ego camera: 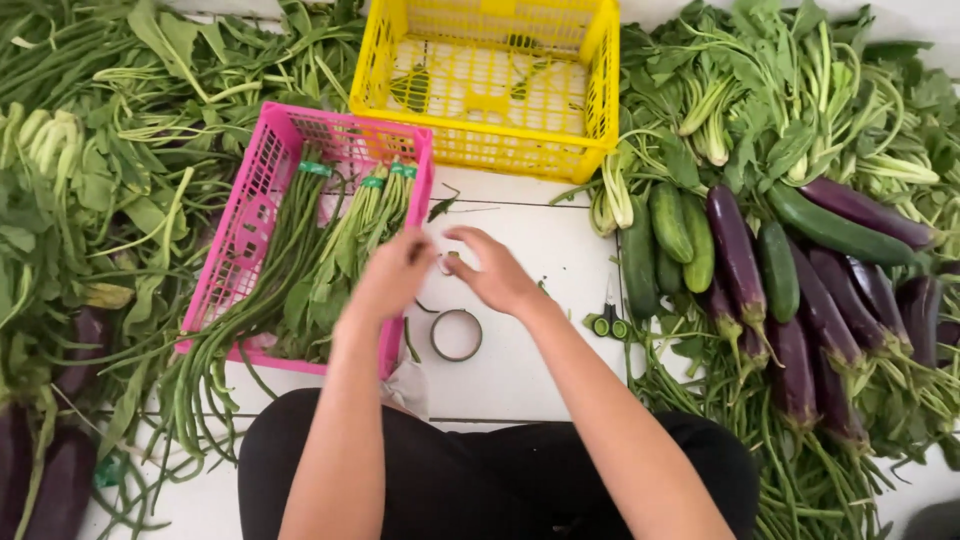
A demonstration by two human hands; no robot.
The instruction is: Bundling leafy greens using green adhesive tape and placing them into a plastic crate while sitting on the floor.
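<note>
White floor tiles (520, 250) lie under my hands. My left hand (392, 277) and right hand (497, 272) meet fingertips, pinching something too small to tell, above a tape ring (457, 335), beside the pink basket (262, 190) of greens; eggplants (738, 255) lie right.

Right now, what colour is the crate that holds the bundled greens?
Pink: the crate shows best in the head view, beside the left hand.

Tape roll (457, 335) flat on white floor
</note>
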